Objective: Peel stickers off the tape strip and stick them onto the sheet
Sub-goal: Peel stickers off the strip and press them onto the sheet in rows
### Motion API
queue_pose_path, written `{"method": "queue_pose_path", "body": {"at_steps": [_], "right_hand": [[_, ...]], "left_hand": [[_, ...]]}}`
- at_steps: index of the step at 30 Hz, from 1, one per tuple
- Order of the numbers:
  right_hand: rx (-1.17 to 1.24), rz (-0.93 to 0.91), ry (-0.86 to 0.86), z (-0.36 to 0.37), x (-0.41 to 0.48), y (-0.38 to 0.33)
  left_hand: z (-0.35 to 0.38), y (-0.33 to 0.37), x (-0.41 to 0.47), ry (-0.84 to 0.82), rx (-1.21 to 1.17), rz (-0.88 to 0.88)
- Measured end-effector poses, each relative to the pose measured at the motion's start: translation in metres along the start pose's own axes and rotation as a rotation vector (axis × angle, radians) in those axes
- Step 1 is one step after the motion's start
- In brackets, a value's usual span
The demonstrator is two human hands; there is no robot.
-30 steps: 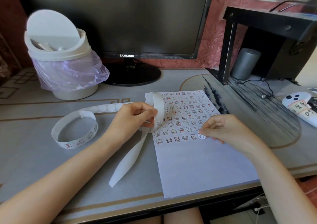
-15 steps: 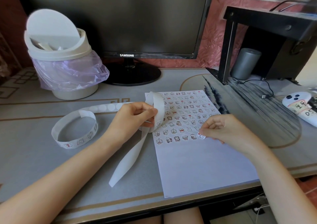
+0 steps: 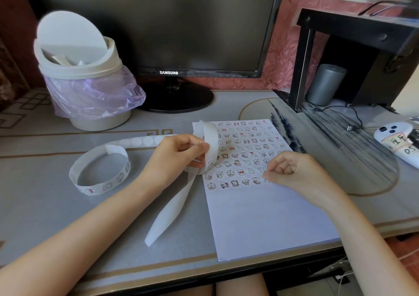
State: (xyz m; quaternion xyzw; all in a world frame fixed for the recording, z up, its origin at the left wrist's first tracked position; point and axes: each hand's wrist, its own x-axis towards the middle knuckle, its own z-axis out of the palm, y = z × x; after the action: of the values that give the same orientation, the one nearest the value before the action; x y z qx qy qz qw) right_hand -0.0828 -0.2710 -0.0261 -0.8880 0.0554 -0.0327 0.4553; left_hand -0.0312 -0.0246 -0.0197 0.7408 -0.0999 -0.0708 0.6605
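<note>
A white sheet [image 3: 260, 216] lies on the desk, its upper half filled with rows of small cartoon stickers [image 3: 244, 150]. The white tape strip [image 3: 210, 136] arches over the sheet's left edge. It curls into a loop [image 3: 99, 173] at the left, and a bare tail [image 3: 167, 216] hangs toward me. My left hand [image 3: 179, 157] pinches the strip at the arch, just beside a sticker still on it. My right hand [image 3: 294, 173] is curled, with thumb and forefinger tips down on the sheet at the right end of the lowest row. They cover a small sticker [image 3: 267, 181] almost fully.
A lidded white bin [image 3: 79, 80] with a purple liner stands at the back left, and a black monitor [image 3: 158, 23] behind the sheet. At the right are a black shelf [image 3: 362, 46], a grey cylinder [image 3: 324, 84], a cable [image 3: 349, 123] and a white device [image 3: 396, 141].
My right hand's fingertips have settled lower onto the sheet, so the sticker seen at them before is now nearly covered. My left hand and the strip have not moved.
</note>
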Motion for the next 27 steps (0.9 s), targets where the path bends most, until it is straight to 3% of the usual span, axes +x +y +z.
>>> {"method": "queue_pose_path", "body": {"at_steps": [27], "right_hand": [[0.100, 0.028, -0.044, -0.0026, 0.0012, 0.0046]], "left_hand": [[0.0005, 0.0001, -0.0001, 0.010, 0.016, 0.006]]}}
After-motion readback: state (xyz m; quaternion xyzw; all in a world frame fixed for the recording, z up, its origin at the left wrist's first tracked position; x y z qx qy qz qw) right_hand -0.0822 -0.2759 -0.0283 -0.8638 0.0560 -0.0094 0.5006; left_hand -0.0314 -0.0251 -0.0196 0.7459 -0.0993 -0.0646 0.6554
